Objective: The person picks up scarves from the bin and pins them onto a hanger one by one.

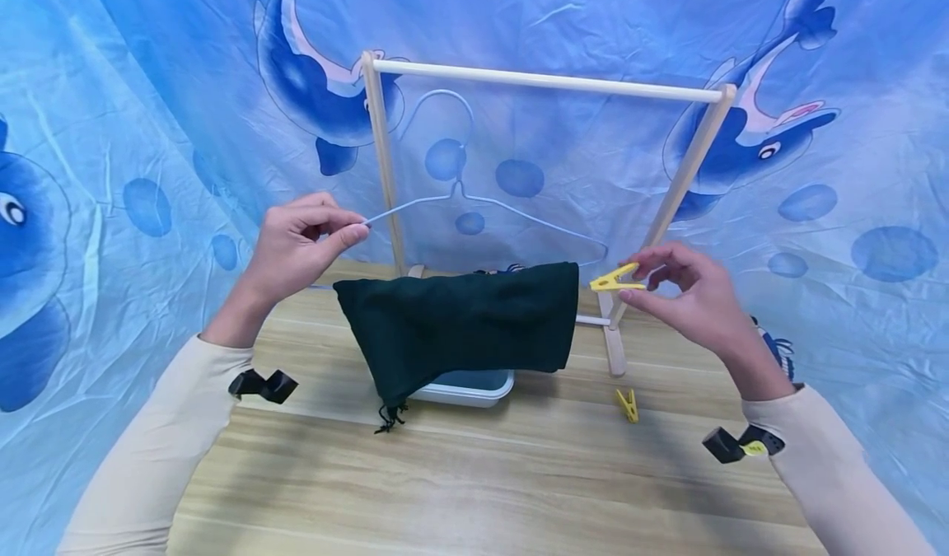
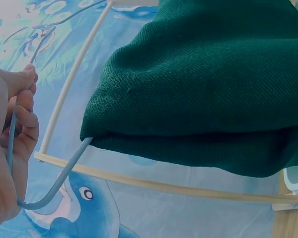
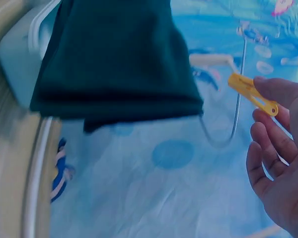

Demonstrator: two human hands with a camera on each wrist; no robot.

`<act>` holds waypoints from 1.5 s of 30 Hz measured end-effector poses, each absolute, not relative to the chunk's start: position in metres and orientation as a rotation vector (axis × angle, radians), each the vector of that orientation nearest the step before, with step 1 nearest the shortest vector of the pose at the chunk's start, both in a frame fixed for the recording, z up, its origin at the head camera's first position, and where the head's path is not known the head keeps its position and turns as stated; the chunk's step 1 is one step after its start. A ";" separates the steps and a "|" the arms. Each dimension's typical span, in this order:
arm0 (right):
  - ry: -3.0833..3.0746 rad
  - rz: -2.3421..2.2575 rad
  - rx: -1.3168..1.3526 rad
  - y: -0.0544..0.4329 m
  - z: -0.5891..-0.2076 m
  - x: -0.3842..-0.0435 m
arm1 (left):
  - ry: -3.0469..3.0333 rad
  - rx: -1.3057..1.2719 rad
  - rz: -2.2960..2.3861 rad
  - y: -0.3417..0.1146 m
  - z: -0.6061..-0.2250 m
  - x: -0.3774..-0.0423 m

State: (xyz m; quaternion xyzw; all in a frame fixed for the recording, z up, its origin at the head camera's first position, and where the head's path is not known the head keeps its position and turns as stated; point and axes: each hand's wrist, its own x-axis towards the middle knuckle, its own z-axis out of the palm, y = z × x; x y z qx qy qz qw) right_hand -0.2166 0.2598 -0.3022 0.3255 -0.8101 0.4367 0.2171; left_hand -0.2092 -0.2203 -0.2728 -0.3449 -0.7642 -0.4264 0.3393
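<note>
My left hand (image 1: 300, 239) pinches the left shoulder of a pale blue wire clothes hanger (image 1: 423, 201), whose hook points up. Over the hanger's lower bar hangs a folded dark green scarf (image 1: 467, 325), with tassels (image 1: 390, 416) at its lower left corner. In the left wrist view the hanger's bent end (image 2: 57, 186) runs from under my hand into the fold of the scarf. Thumb and fingers of my right hand (image 1: 685, 292) pinch a yellow clothespin (image 3: 251, 93), its nose pointing left, just right of the scarf's upper corner and apart from it.
Behind the hanger stands a drying rack with a white top rail (image 1: 549, 81) and wooden posts. A white-rimmed basin (image 1: 474, 399) sits partly hidden below the scarf. Another yellow clothespin (image 1: 628, 405) lies on the wooden table (image 1: 460, 490) at right. A blue dolphin-print curtain (image 1: 593, 12) surrounds the table.
</note>
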 end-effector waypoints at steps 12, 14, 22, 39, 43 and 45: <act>-2.138 1.293 1.051 0.187 -0.270 -0.216 | -1.958 -0.899 -1.124 -0.214 -0.273 -0.213; -2.121 1.322 1.111 0.174 -0.268 -0.216 | -1.955 -0.904 -1.127 -0.213 -0.272 -0.213; -2.109 1.381 1.265 0.123 -0.262 -0.212 | -1.966 -0.902 -1.149 -0.210 -0.270 -0.213; -2.113 1.330 1.347 0.043 -0.271 -0.216 | -2.014 -0.866 -1.141 -0.207 -0.273 -0.215; -2.055 1.308 1.332 0.031 -0.277 -0.221 | -2.023 -0.867 -1.149 -0.206 -0.274 -0.216; -2.019 1.315 1.327 0.026 -0.281 -0.224 | -2.026 -0.872 -1.156 -0.205 -0.275 -0.217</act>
